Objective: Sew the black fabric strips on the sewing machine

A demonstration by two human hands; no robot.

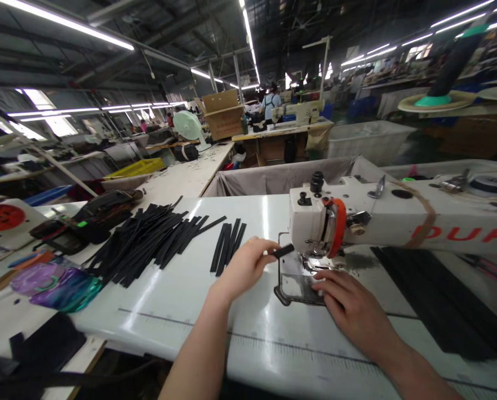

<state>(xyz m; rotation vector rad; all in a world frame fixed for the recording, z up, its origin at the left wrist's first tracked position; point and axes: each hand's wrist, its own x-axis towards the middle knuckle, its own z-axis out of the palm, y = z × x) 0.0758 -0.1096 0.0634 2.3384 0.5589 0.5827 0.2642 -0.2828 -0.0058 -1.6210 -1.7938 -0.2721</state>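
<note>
A short black fabric strip (284,250) is pinched between the thumb and fingers of my left hand (251,261), just left of the sewing machine head (309,222). My right hand (348,297) rests palm down, its fingers extended and fingertips on the metal plate (298,288) in front of the presser foot (313,262). Nothing shows in its fingers, though their undersides are hidden. Several black strips (227,244) lie in a small row beyond my left wrist. Farther left is a large loose heap of similar strips (144,241).
Long black fabric pieces (444,300) lie under the machine arm at right. A shiny purple and teal pouch (59,283) sits left of the heap. A ruler scale (294,349) runs along the table's front. Behind stand a green fan (188,125) and a cardboard box (223,114).
</note>
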